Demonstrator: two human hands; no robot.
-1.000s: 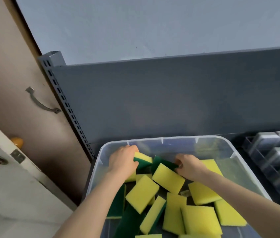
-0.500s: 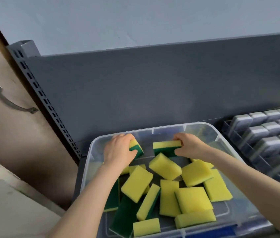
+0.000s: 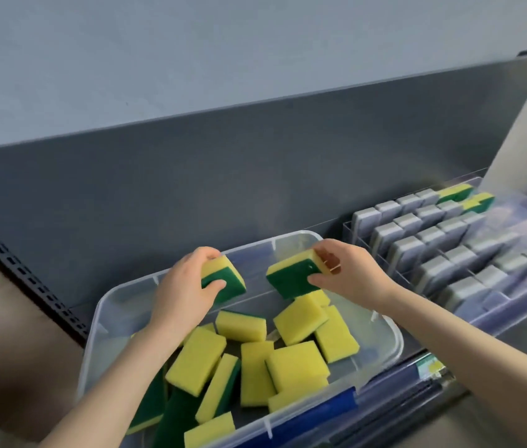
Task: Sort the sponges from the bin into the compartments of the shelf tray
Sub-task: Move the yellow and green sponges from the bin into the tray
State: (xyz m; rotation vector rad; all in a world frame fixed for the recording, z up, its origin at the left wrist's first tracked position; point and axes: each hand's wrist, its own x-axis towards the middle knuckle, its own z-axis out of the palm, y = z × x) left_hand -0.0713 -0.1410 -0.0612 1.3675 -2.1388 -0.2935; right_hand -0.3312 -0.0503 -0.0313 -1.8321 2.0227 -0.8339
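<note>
Now left hand grips one sponge, right hand another sponge.

You see bright yellow over dark green on both the left rectangular foam sponge and the right rectangular foam sponge. The loose sponges in the clear plastic bin show the same yellow and green; a blue strip shows at its front. The clear shelf tray carries plain grey sponge blocks and two yellow-green ones. The metal back panel is dark grey.
</note>
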